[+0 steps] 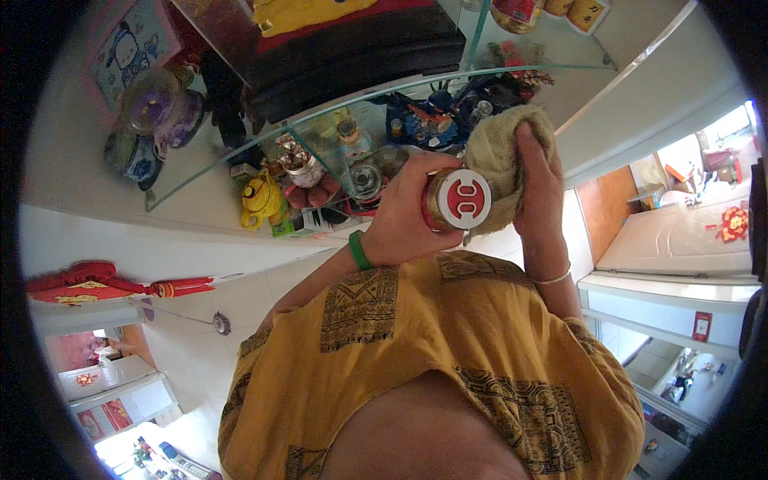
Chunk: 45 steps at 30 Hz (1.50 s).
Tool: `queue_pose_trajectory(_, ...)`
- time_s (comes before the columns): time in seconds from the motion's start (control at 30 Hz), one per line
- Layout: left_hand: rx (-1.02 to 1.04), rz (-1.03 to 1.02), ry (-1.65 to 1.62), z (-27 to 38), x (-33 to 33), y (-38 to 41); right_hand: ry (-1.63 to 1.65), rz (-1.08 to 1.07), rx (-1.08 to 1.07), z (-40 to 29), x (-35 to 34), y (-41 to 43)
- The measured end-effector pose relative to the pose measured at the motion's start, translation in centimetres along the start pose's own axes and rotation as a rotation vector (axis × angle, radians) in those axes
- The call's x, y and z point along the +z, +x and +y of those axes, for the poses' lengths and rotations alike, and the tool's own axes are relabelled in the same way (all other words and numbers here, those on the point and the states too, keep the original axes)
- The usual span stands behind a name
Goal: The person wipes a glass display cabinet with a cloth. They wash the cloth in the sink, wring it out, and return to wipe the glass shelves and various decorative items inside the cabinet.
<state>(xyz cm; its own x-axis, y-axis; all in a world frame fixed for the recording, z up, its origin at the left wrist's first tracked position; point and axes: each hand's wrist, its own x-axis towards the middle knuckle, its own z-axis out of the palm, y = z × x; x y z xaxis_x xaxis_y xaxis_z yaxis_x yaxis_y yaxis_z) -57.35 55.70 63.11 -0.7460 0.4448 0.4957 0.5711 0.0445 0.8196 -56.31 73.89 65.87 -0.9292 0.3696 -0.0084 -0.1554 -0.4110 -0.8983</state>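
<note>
My left hand [399, 207], with a green band at its wrist, grips a jar [464, 199] in front of my chest. The jar's round red and white lid faces up towards me, and much of its body is hidden by my fingers. Bunched in my right hand [540, 186] is a beige cloth [504, 147]. It hangs right beside the jar; whether the two touch I cannot tell. Just beyond both hands, a dark blue ornament [429, 123] and a clear glass vessel [366, 179] stand in a glass-shelved cabinet.
A glass shelf edge [390, 90] crosses above my hands. Below it are a yellow teapot-shaped container [259, 195] and a silver-topped jar [300, 165]. Purple glassware [159, 111] stands to the left. On the upper shelf lies a black box [360, 66], with a bottle [517, 15] further right.
</note>
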Motion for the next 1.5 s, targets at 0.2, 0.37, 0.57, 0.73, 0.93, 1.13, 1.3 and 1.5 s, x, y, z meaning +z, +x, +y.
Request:
queue_pose_trajectory(0.2,-0.019,0.021,0.157,0.5,-0.4,0.0,-0.574,-0.346,-0.469,-2.8,0.9,-3.3)
queue_pose_trajectory(0.37,-0.19,-0.013,0.075,1.9,-0.2,0.6,-0.826,-0.576,-0.878,-3.1,1.6,-3.2)
queue_pose_trajectory(0.57,-0.163,-0.135,-0.382,1.9,1.3,-0.2,-0.353,-0.488,-0.777,-0.9,0.2,-3.5)
queue_pose_trajectory(0.73,-0.227,-0.164,-0.399,2.0,1.4,-0.4,-0.291,-0.05,-0.501,0.0,0.1,-3.5)
queue_pose_trajectory(0.93,-0.187,-0.175,-0.208,2.0,0.8,-0.1,-0.247,-0.216,-0.428,-0.8,0.9,-4.2)
queue_pose_trajectory(1.13,-0.155,-0.184,-0.289,1.6,1.2,-0.4,-0.215,-0.606,-0.854,-0.4,1.2,-2.6)
queue_pose_trajectory(1.3,-0.236,-0.134,-0.39,1.2,1.0,-0.5,-0.565,-0.379,-0.873,-1.0,1.9,-2.8)
queue_pose_trajectory(1.5,-0.274,-0.091,-0.407,1.0,1.0,-0.1,-0.637,-0.163,-0.906,0.6,1.9,-2.4)
